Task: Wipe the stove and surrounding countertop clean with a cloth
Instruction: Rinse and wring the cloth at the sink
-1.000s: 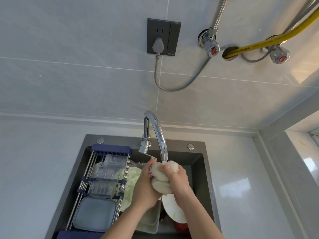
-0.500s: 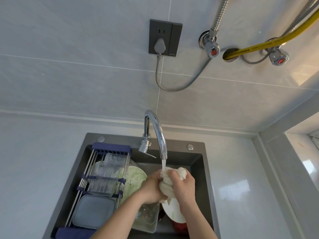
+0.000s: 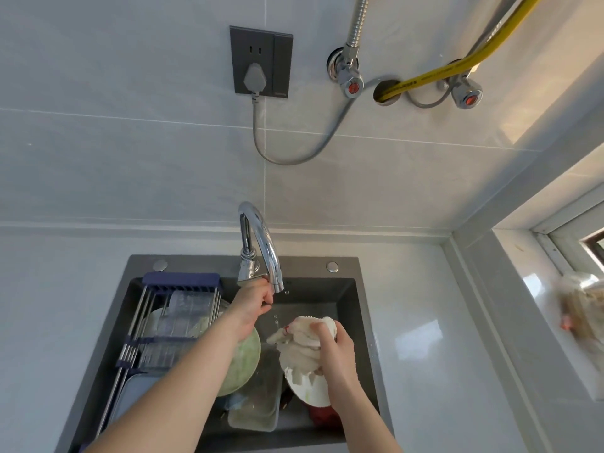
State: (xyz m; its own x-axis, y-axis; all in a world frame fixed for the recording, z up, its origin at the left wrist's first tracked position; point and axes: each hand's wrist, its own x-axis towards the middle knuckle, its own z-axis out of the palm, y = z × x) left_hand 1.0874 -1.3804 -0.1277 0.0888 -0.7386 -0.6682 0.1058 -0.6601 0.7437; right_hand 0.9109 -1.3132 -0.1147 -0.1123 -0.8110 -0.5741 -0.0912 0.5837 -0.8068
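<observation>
Cloth (image 3: 305,346), one, white and bunched up wet, hangs over the dark sink (image 3: 366,325), gripped in the right hand (image 3: 336,349), whose fingers curl round its right side; most of the cloth bulges out at the hand's nine o'clock. At ten o'clock from the cloth, well apart from it, the left hand (image 3: 253,304) has its fingers curled at the lever of the single chrome faucet (image 3: 261,246); drops fall below the spout. Inside the sink: one green plate (image 3: 246,362), one white plate (image 3: 307,389) directly under the cloth, one clear container (image 3: 258,410), and one drying rack (image 3: 170,322) at nine o'clock. Pale table (image 3: 425,338) surrounds the sink. On the tiled wall at twelve o'clock are one socket (image 3: 260,62) with a plug, two valves (image 3: 348,78) and one yellow hose (image 3: 457,67).
</observation>
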